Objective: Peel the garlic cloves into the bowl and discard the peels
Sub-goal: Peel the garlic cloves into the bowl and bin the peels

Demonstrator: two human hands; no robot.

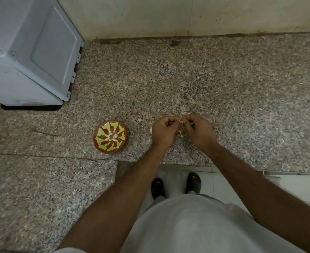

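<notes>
- Overall, a speckled granite countertop (223,84) fills most of the head view and meets a pale wall (168,13) along its far edge; a seam crosses the slab near its left front.
- At the far left corner stands a grey-white appliance (26,52) on a dark base, seen from above and behind, with clips along its rear edge.
- Below the counter's near edge, a pale tiled floor (296,187) shows, with the person's light garment (187,225) and two dark sandals (158,187) on the feet.
- Both bare forearms reach forward from the lower frame and converge over the counter, right of centre.
- Left hand (164,129): fingers curled inward, thumb and fingertips pinching one side of a garlic clove (181,122).
- Right hand (199,129): fingers likewise curled, fingertips pinching the other side of the same clove; the two hands touch at the fingertips.
- Left of the hands, near but apart from them, a small round red bowl (101,132) with a yellow-green radial pattern sits on the counter.
- Inside the bowl, at its centre, lie a few pale peeled cloves (112,137).
- Beneath and just beyond the hands, thin pale scraps of peel (182,136) lie scattered on the granite; their number cannot be told.
- The clove itself is small and mostly hidden by the fingers, so how much skin remains on it cannot be told.
</notes>
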